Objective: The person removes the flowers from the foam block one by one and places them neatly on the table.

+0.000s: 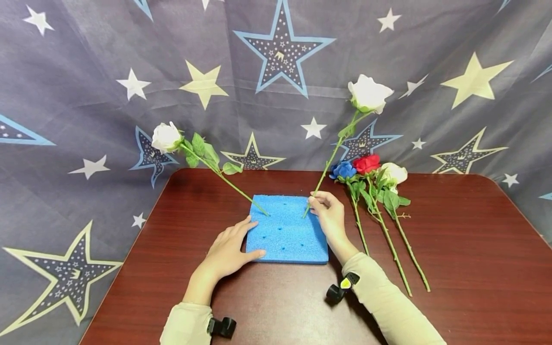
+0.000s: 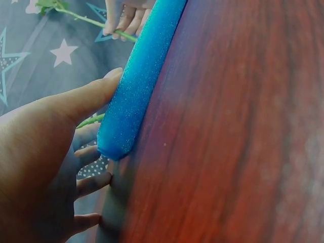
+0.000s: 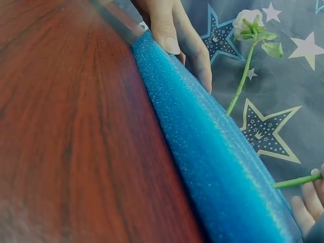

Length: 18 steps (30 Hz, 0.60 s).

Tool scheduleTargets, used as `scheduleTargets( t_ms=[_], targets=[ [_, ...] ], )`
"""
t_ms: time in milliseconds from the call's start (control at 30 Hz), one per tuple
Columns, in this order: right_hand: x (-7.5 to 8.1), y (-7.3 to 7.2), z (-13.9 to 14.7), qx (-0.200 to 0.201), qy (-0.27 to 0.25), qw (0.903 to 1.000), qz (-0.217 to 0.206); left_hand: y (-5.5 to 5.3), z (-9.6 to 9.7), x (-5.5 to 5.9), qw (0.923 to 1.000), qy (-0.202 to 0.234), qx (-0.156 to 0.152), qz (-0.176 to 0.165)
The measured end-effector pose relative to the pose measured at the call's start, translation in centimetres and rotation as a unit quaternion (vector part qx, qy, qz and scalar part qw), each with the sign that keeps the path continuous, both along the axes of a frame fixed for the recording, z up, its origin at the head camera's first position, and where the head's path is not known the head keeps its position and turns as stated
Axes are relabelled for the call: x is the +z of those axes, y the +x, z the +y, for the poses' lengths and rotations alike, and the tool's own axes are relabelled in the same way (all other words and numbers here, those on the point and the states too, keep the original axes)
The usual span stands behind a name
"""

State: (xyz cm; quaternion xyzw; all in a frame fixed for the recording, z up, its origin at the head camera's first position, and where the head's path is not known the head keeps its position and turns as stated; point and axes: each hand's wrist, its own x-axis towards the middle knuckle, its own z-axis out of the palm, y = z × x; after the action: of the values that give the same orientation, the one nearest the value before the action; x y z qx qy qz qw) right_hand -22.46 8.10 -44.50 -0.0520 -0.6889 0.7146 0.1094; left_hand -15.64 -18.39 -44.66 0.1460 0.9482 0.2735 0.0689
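My right hand (image 1: 331,215) pinches the lower green stem of a white rose (image 1: 370,94) between thumb and fingers. The rose leans right, its stem's lower end at the top face of a blue foam block (image 1: 297,235). In the right wrist view that stem (image 3: 298,180) meets the foam surface. Another white rose (image 1: 166,138), with leaves, stands tilted left in the foam near its back left. My left hand (image 1: 228,249) rests along the block's left side, fingers spread, thumb (image 2: 96,93) and forefinger on the foam. Several small dark holes dot the block's top.
Right of the block, a blue rose (image 1: 343,170), a red rose (image 1: 366,164) and a white rose (image 1: 393,175) lie on the brown table (image 1: 276,306), stems toward the front. Behind the table hangs a grey star-patterned cloth (image 1: 276,120).
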Motion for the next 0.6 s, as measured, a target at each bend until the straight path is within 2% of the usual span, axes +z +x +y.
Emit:
scheduleTargets(
  t_ms=[200, 600],
  targets=[
    [0.17, -0.03, 0.07, 0.005, -0.018, 0.9998, 0.012, 0.03, 0.12, 0.28, 1.0000, 0.002, 0.002, 0.000],
    [0.59, 0.15, 0.35, 0.007, -0.023, 0.9994, 0.023, 0.16, 0.25, 0.74, 1.0000, 0.000, 0.004, -0.004]
  ],
)
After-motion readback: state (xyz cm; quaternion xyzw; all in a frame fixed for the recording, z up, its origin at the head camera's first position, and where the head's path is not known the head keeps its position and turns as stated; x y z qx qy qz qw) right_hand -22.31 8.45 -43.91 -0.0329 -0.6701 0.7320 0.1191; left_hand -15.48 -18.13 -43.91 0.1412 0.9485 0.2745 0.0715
